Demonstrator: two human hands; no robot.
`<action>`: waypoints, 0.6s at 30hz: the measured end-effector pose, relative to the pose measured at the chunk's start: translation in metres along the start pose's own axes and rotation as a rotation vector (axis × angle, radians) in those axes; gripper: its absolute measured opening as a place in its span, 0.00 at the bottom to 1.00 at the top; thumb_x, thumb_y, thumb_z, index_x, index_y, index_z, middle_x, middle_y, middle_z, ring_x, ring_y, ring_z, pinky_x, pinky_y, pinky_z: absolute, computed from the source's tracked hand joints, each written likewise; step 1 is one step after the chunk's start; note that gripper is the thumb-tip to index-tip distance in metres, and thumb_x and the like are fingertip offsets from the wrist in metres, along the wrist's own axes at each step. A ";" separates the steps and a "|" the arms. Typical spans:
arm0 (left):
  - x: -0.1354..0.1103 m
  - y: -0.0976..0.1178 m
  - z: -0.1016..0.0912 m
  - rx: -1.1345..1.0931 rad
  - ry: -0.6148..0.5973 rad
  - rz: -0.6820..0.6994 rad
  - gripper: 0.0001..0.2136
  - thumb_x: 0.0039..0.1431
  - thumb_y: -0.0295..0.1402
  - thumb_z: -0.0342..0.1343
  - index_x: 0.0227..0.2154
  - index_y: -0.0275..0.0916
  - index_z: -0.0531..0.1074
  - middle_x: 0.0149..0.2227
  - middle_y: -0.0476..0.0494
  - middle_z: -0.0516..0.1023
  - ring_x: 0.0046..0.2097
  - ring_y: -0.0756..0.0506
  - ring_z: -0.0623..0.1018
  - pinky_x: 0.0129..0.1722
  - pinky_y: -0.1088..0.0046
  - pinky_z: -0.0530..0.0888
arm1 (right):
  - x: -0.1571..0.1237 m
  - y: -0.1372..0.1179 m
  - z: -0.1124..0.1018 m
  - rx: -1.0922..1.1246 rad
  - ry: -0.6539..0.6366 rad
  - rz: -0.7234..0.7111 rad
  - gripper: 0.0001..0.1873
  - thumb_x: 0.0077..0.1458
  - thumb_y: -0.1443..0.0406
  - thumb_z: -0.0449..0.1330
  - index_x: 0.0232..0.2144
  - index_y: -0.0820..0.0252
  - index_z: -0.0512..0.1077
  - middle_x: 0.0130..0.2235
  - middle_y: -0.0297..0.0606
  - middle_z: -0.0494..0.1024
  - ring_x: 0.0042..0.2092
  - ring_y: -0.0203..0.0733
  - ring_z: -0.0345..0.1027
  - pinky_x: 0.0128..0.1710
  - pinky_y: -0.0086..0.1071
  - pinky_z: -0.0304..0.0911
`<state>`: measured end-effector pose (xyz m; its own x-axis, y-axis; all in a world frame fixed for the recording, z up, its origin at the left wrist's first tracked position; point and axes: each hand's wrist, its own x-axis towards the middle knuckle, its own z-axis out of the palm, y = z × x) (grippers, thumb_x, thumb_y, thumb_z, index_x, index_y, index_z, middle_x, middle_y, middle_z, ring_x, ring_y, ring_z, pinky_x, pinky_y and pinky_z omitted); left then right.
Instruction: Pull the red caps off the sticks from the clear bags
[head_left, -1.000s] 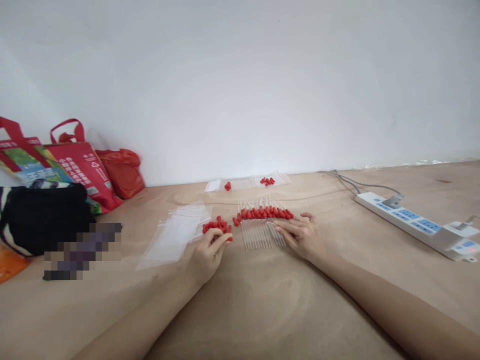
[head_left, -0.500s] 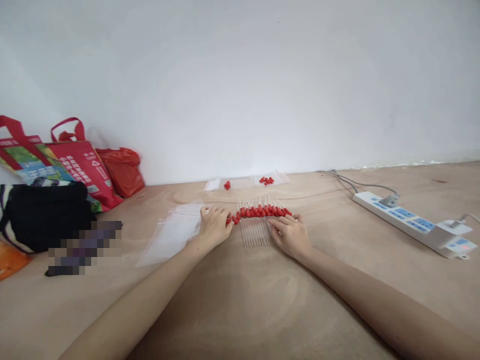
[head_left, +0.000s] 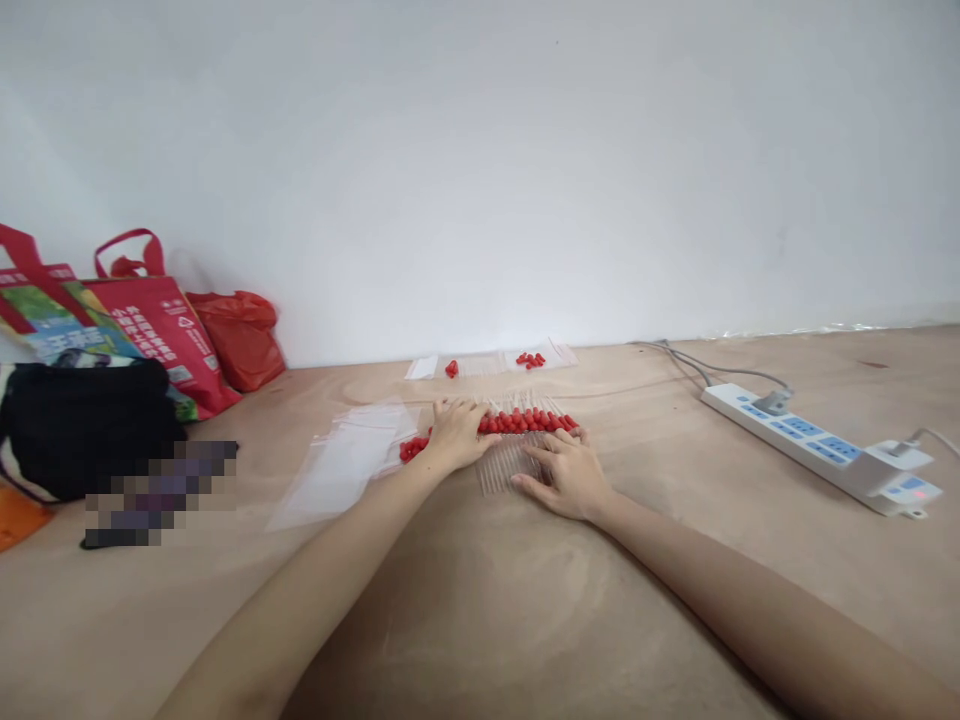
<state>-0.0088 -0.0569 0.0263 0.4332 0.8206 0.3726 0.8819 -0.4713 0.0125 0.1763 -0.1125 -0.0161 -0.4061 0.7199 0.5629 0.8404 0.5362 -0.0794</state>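
A row of small red rubber bulbs [head_left: 529, 422] lies across a bundle of thin clear tubes [head_left: 501, 468] on the wooden tabletop. My left hand [head_left: 459, 432] reaches over the left end of this row, fingers stretched forward and thumb apart, beside the bulbs. A smaller cluster of red bulbs [head_left: 410, 449] shows to the left of that wrist. My right hand [head_left: 568, 473] rests at the right side of the tubes with its fingers spread, the fingertips touching the tubes and the row's right end.
Flat clear zip bags [head_left: 349, 460] lie left of my hands. Near the wall sits a filled clear bag [head_left: 480, 364] with tubes and red bulbs. A white power strip [head_left: 810, 440] with cords lies at right. Shopping bags [head_left: 161, 330] and a black bag [head_left: 90, 425] stand at left.
My left hand has moved right, over the left end of the bulb row. More loose red bulbs now show left of its wrist. My right hand's fingers have spread wider over the tubes.
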 end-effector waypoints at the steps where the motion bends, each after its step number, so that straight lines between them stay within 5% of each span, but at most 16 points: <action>1: 0.001 0.001 0.002 0.006 0.013 0.010 0.11 0.48 0.40 0.56 0.32 0.40 0.68 0.36 0.44 0.74 0.43 0.40 0.70 0.45 0.55 0.55 | 0.000 0.000 0.000 0.007 0.011 0.006 0.21 0.51 0.49 0.50 0.36 0.56 0.72 0.31 0.37 0.72 0.36 0.41 0.61 0.39 0.38 0.44; 8: -0.005 -0.003 -0.002 -0.001 0.174 0.024 0.05 0.55 0.32 0.49 0.30 0.39 0.68 0.35 0.45 0.75 0.42 0.43 0.71 0.45 0.60 0.57 | -0.001 0.004 0.002 0.086 0.180 0.116 0.15 0.55 0.56 0.50 0.34 0.56 0.73 0.28 0.36 0.71 0.35 0.39 0.61 0.40 0.37 0.45; 13: -0.050 -0.011 -0.015 -0.159 0.419 0.021 0.06 0.57 0.32 0.46 0.33 0.39 0.67 0.30 0.47 0.75 0.35 0.46 0.73 0.41 0.64 0.60 | -0.002 0.007 0.005 0.130 0.275 0.118 0.14 0.54 0.59 0.50 0.37 0.56 0.71 0.31 0.37 0.71 0.36 0.39 0.62 0.41 0.36 0.48; 18: -0.090 -0.005 -0.013 -0.233 0.411 0.171 0.04 0.57 0.30 0.46 0.32 0.40 0.66 0.32 0.48 0.76 0.37 0.47 0.73 0.42 0.66 0.60 | -0.004 0.002 0.000 0.049 0.303 -0.021 0.24 0.52 0.55 0.51 0.51 0.58 0.62 0.48 0.44 0.66 0.48 0.44 0.58 0.47 0.40 0.47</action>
<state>-0.0550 -0.1329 0.0045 0.4177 0.5525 0.7213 0.7193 -0.6861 0.1090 0.1797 -0.1139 -0.0182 -0.2914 0.5480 0.7841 0.8117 0.5753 -0.1004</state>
